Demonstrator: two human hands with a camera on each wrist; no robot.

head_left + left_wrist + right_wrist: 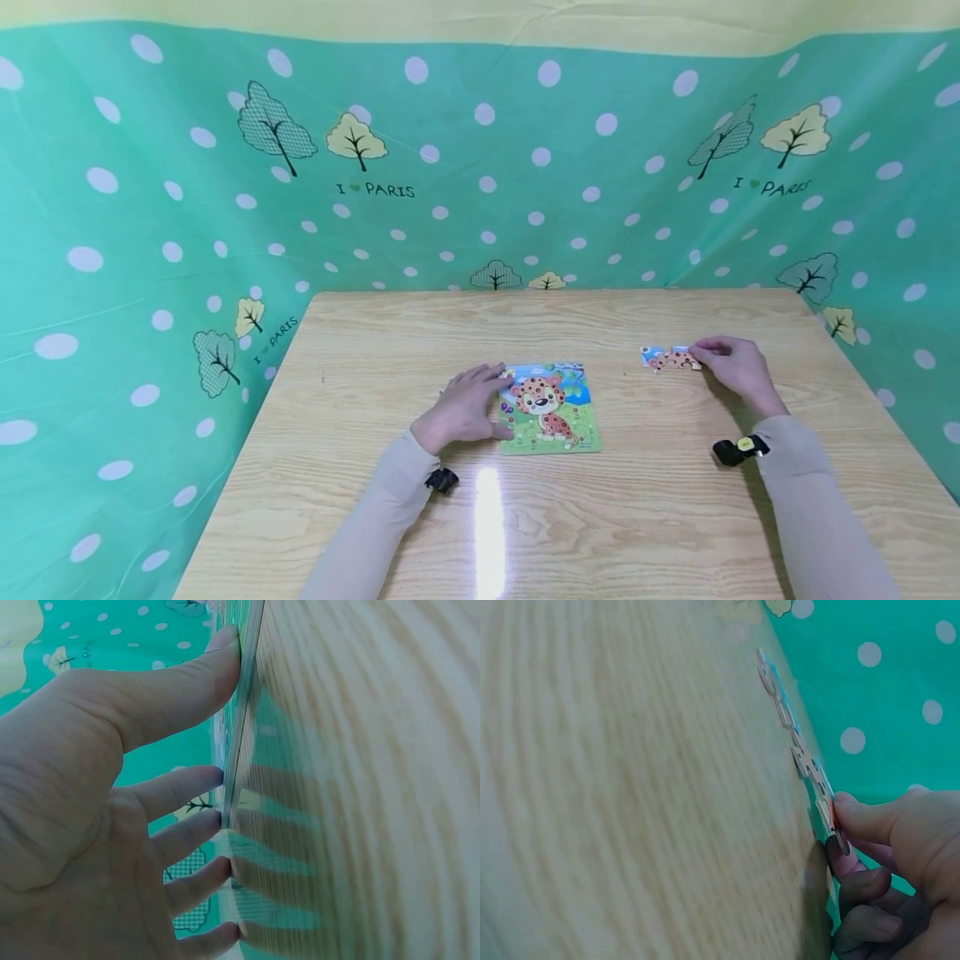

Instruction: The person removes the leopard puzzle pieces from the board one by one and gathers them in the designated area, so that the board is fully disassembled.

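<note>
A square picture board [555, 408] with a spotted leopard cub on grass lies flat on the table. My left hand [467, 406] rests at its left edge, fingers spread and fairly straight, with the thumb on the lower left part. In the left wrist view, the thumb [180, 694] lies on the board's face. Further right are several jigsaw puzzle pieces [660, 360], side by side, with blue and spotted orange print. My right hand [735, 367] pinches the right-end puzzle piece [827, 810] between thumb and fingers, against its neighbours; whether it interlocks is unclear.
The wood-grain table [322, 500] carries a bright light reflection near its front. A green dotted cloth [487, 167] hangs behind the table and along both sides. Black straps [738, 450] are on both wrists.
</note>
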